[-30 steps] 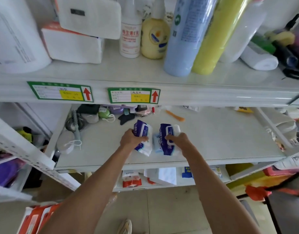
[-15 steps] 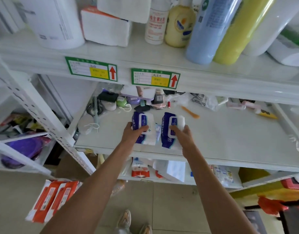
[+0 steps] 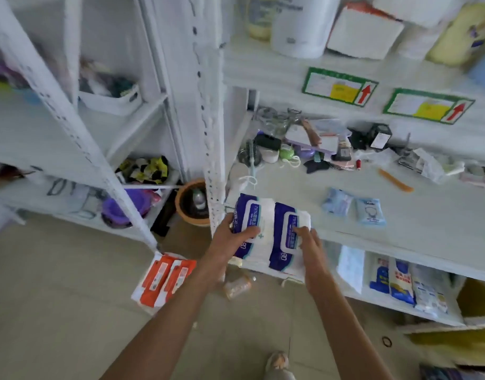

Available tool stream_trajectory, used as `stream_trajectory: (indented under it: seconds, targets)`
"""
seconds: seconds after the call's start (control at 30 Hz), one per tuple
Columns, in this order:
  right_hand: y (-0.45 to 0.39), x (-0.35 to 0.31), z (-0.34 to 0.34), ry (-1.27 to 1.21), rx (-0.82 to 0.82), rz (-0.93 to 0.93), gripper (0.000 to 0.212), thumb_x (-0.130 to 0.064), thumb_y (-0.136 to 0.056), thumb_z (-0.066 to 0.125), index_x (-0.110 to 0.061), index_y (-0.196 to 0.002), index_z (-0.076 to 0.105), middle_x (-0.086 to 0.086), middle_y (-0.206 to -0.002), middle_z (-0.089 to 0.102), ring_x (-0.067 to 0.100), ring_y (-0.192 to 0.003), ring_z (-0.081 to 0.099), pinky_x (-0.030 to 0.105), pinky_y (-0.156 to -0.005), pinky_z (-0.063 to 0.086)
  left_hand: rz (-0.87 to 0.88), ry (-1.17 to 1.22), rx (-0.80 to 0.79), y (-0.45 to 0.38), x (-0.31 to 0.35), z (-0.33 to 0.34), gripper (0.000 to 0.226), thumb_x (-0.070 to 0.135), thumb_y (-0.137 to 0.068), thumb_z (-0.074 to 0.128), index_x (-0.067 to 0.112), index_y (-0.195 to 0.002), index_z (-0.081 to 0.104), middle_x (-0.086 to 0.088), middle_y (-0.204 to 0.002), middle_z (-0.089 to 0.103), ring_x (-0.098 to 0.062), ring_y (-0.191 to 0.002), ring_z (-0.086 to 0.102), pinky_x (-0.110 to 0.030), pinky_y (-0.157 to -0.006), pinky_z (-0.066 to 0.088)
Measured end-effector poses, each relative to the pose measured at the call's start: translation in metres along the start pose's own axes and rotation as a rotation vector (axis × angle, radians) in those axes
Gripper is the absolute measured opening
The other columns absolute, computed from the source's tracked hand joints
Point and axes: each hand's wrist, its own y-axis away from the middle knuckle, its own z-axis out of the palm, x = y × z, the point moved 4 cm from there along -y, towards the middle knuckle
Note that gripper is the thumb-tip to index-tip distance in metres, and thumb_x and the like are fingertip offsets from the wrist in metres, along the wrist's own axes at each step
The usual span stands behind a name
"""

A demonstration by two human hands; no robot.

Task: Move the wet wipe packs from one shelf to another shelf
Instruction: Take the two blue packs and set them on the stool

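White metal shelving stood on a pale tiled floor (image 3: 57, 311), in a storeroom blurred by the camera's swing. Nearest the viewer, two bare forearms reached forward and up. The left hand (image 3: 230, 237) was closed on the left wet wipe pack (image 3: 246, 215), thumb across its top face and the fingers wrapped out of sight under its left edge. The right hand (image 3: 308, 242) pinched the right wet wipe pack (image 3: 282, 242), fingertips pressed on its white flip lid. The two packs lay side by side and touching, their long axes running away from the person and tilted slightly left, their near ends hanging out past the front lip of the middle shelf (image 3: 400, 231). Whether they were lifted clear or rested on that lip could not be told.

I would judge that the coming move turned on this: each pack sat straight ahead of its own hand, so neither arm needed to cross, and the left-hand shelving unit (image 3: 131, 124) lay nearer the left hand.

Counted: two purple-and-white packs in hand; two orange packs (image 3: 164, 281) lower left, seemingly on the floor by an upright; two small pale blue sachets (image 3: 353, 208) just beyond, on the same shelf. Farther back lay a litter of small objects, too many and too blurred to count, and above them two green-bordered labels (image 3: 340, 87) with red arrows.
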Motion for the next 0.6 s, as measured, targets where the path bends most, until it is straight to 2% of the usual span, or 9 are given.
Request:
stream_trajectory:
  seconds: [0.07, 0.1, 0.13, 0.17, 0.2, 0.3, 0.37, 0.53, 0.6]
  targets:
    - [0.027, 0.023, 0.033, 0.009, 0.001, 0.008, 0.025, -0.029, -0.096, 0.058, -0.013, -0.116, 0.059, 0.009, -0.103, 0.072, 0.018, -0.081, 0.069, 0.033, -0.067, 0.059, -0.006, 0.028, 0.017, 0.02, -0.013, -0.042, 0.051, 0.019, -0.078, 0.087, 0.028, -0.122, 0.063, 0.005, -0.109, 0.077, -0.009, -0.09, 0.076, -0.023, -0.067, 0.062]
    - [0.033, 0.023, 0.035, 0.005, -0.015, -0.004, 0.021, -0.024, -0.099, 0.055, -0.012, -0.115, 0.058, 0.005, -0.098, 0.07, 0.013, -0.076, 0.067, 0.028, -0.061, 0.055, 0.004, 0.039, 0.031, 0.023, -0.016, -0.045, 0.055, 0.019, -0.078, 0.088, 0.025, -0.126, 0.063, 0.002, -0.114, 0.077, -0.012, -0.094, 0.076, -0.028, -0.073, 0.064]
    - [0.051, 0.053, 0.077, 0.006, -0.021, 0.026, 0.017, -0.021, -0.1, 0.054, -0.013, -0.115, 0.059, 0.004, -0.094, 0.069, 0.011, -0.072, 0.068, 0.024, -0.057, 0.054, -0.035, 0.052, 0.02, 0.031, -0.034, -0.097, 0.06, 0.02, -0.077, 0.089, 0.022, -0.13, 0.062, -0.001, -0.118, 0.076, -0.017, -0.099, 0.076, -0.037, -0.082, 0.065]
    - [0.074, 0.081, 0.117, -0.017, 0.009, 0.087, 0.018, -0.021, -0.101, 0.054, -0.015, -0.116, 0.06, 0.005, -0.095, 0.072, 0.012, -0.071, 0.07, 0.024, -0.053, 0.055, -0.08, 0.04, -0.005, 0.04, -0.052, -0.146, 0.064, 0.022, -0.076, 0.09, 0.021, -0.132, 0.06, -0.003, -0.12, 0.076, -0.021, -0.104, 0.075, -0.045, -0.09, 0.063]
    - [0.077, 0.088, 0.116, -0.047, 0.03, 0.102, 0.02, -0.022, -0.1, 0.055, -0.015, -0.118, 0.06, 0.009, -0.099, 0.074, 0.016, -0.073, 0.072, 0.026, -0.053, 0.057, -0.096, 0.038, -0.005, 0.045, -0.059, -0.147, 0.065, 0.023, -0.075, 0.09, 0.021, -0.133, 0.059, -0.003, -0.121, 0.075, -0.023, -0.106, 0.075, -0.049, -0.093, 0.061]
    - [0.09, 0.124, 0.154, -0.027, 0.06, 0.15, 0.028, -0.024, -0.099, 0.056, -0.011, -0.123, 0.06, 0.017, -0.107, 0.073, 0.023, -0.077, 0.071, 0.028, -0.053, 0.058, -0.167, 0.026, 0.004, 0.054, -0.077, -0.194, 0.058, 0.023, -0.078, 0.088, 0.022, -0.13, 0.061, 0.0, -0.116, 0.076, -0.017, -0.098, 0.076, -0.034, -0.081, 0.065]
    - [0.097, 0.141, 0.19, -0.042, 0.074, 0.176, 0.021, -0.022, -0.099, 0.056, -0.014, -0.118, 0.063, 0.016, -0.104, 0.074, 0.022, -0.077, 0.071, 0.029, -0.055, 0.059, -0.221, -0.002, -0.003, 0.048, -0.088, -0.231, 0.054, 0.023, -0.08, 0.086, 0.02, -0.128, 0.063, -0.002, -0.117, 0.076, -0.015, -0.095, 0.076, -0.027, -0.073, 0.062]
    - [0.081, 0.188, 0.249, -0.087, 0.08, 0.23, 0.034, -0.02, -0.098, 0.056, -0.015, -0.132, 0.058, 0.017, -0.115, 0.075, 0.024, -0.084, 0.075, 0.036, -0.064, 0.063, -0.301, -0.089, 0.005, 0.019, -0.113, -0.289, 0.051, 0.022, -0.079, 0.087, 0.022, -0.124, 0.063, -0.003, -0.117, 0.076, -0.022, -0.101, 0.074, -0.038, -0.086, 0.061]
    - [0.064, 0.207, 0.267, -0.078, 0.056, 0.234, 0.032, -0.018, -0.098, 0.056, -0.014, -0.13, 0.057, 0.016, -0.112, 0.075, 0.024, -0.084, 0.075, 0.038, -0.066, 0.065, -0.325, -0.116, -0.021, 0.005, -0.123, -0.308, 0.049, 0.019, -0.08, 0.086, 0.021, -0.123, 0.063, -0.003, -0.116, 0.075, -0.023, -0.103, 0.073, -0.038, -0.087, 0.061]
